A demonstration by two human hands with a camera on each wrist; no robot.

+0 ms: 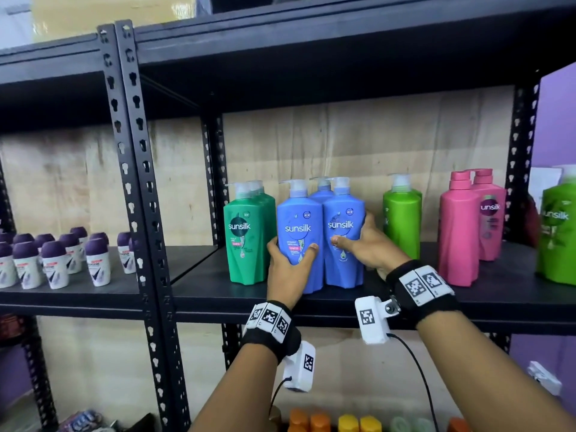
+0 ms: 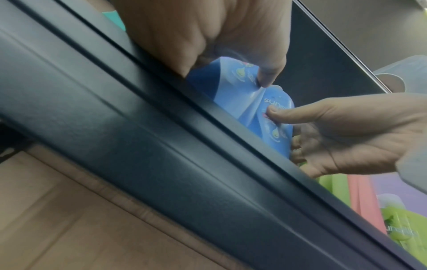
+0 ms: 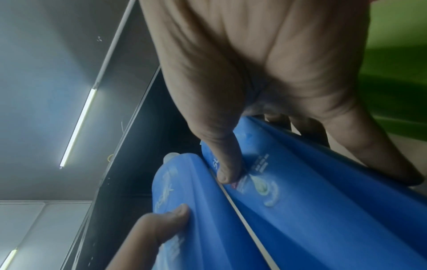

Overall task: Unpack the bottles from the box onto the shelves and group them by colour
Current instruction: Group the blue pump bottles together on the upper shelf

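The left hand (image 1: 285, 260) curls its fingers round the left blue Sunsilk bottle (image 1: 300, 235); the right hand (image 1: 372, 241) grips the right blue Sunsilk bottle (image 1: 343, 232). Both stand upright on the shelf (image 1: 218, 291), between dark green bottles (image 1: 246, 235) and a lime bottle (image 1: 402, 222).

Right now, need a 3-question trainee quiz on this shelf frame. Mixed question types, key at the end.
1. True or false: the left hand and the right hand each grip a blue bottle on the shelf.
2. Which bottles stand directly left of the blue group in the head view? A) pink B) dark green C) lime green
3. Fill in: to the right of the blue bottles, the order is lime green bottle, then the ____ bottles.

Key: 1 true: left hand on the left blue bottle, right hand on the right blue bottle. 2 B: dark green bottles. 3 pink.
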